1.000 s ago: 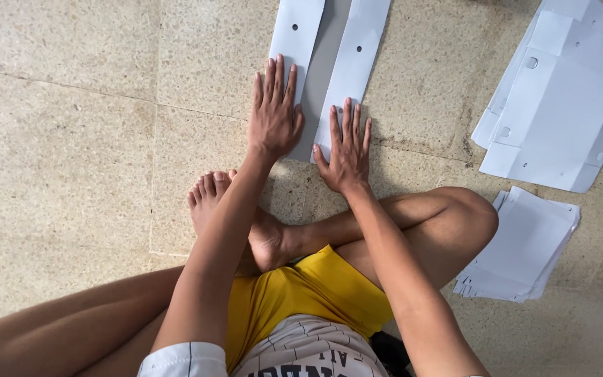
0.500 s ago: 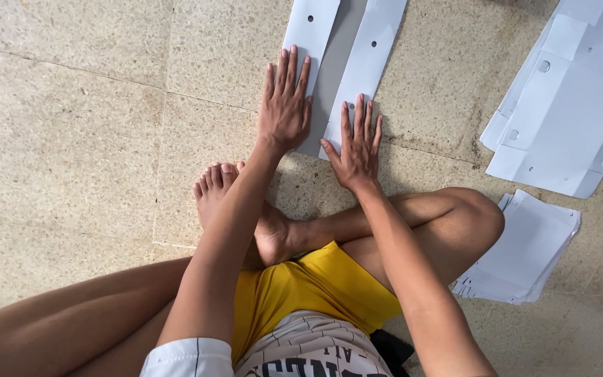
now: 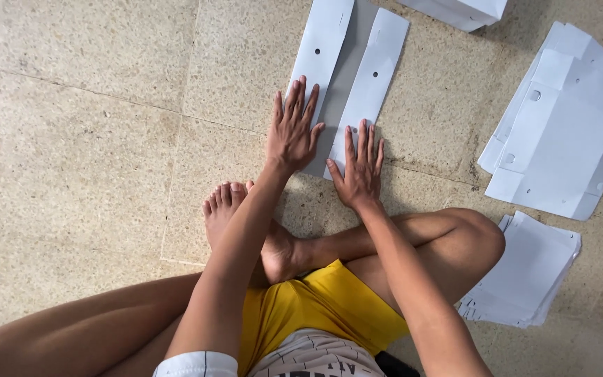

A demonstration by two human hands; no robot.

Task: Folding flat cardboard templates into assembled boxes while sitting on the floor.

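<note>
Posture: the person is sitting cross-legged on the stone floor (image 3: 92, 139), leaning toward the far side, which is putting body weight over both palms.
Work piece: a flat white cardboard blank (image 3: 347, 77) is lying on the floor just beyond the feet, its two long side flaps folded inward over a grey centre strip.
Left hand (image 3: 293, 132): lying flat, fingers spread and extended, gripping nothing; it is pressing the left flap down, apparently to set the crease.
Right hand (image 3: 359, 167): likewise flat and splayed, gripping nothing; it is bearing on the near end of the right flap.
Supply: a loose pile of unfolded blanks (image 3: 567, 126) is sitting at far right, a neater stack of sheets (image 3: 525, 272) beside the right knee, both seemingly placed within arm's reach.
Far edge: a white folded piece (image 3: 462, 10) is showing only partly.
</note>
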